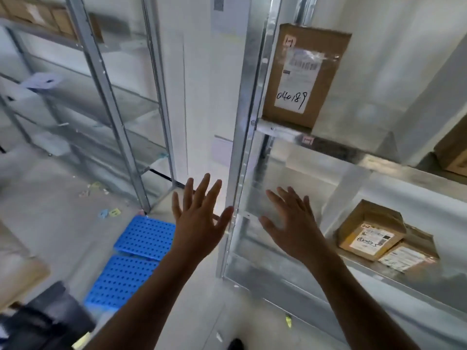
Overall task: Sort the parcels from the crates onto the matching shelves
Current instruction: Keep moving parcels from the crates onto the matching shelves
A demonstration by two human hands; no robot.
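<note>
Both hands, left [199,218] and right [290,223], reach out empty with fingers spread wide before a silver metal shelving unit [242,147] holding brown labelled cardboard parcels [303,74].

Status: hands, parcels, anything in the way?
Left hand and right hand open, both empty. Upright parcel on upper shelf, flat parcels on lower shelf. Shelf post between the hands.
</note>
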